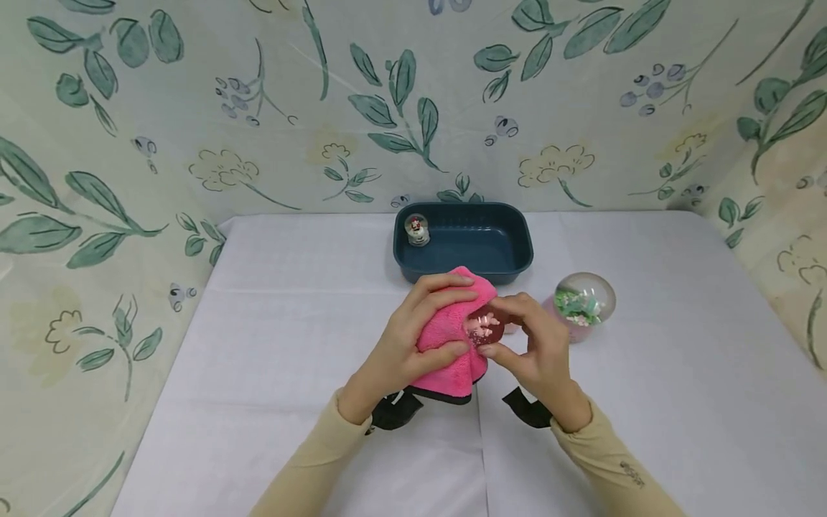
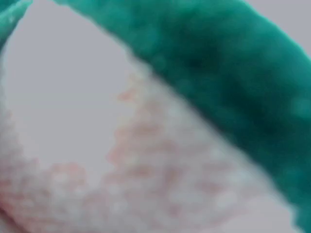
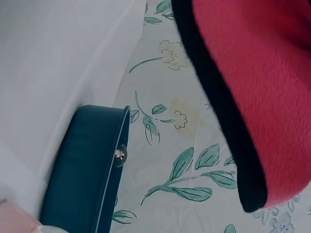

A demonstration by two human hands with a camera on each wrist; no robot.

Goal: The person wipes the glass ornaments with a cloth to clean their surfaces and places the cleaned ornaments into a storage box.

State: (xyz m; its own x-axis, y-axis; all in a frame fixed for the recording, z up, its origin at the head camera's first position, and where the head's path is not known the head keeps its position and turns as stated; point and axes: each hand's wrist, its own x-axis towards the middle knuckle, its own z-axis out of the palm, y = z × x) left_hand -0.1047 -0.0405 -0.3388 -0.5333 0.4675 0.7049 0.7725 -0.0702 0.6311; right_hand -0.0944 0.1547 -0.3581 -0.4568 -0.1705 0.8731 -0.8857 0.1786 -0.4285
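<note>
My left hand (image 1: 420, 330) holds a bright pink cloth (image 1: 446, 366) with a black edge, folded against a small snow globe (image 1: 484, 327). Light pink shapes show inside that globe, and the cloth hides part of it. My right hand (image 1: 539, 352) pinches the globe from the right side between thumb and fingers. Up close in the right wrist view, the cloth (image 3: 262, 102) hangs with its dark border toward the camera. The left wrist view is blurred and washed out, filled by skin and a green-looking surface.
Behind the hands stands a dark blue tray (image 1: 465, 273) with a tiny snow globe (image 1: 417, 230) at its left end. A larger snow globe (image 1: 584, 298) on a pink base stands right of my right hand. White cloth covers the table (image 1: 291, 345); a leaf-patterned curtain hangs behind.
</note>
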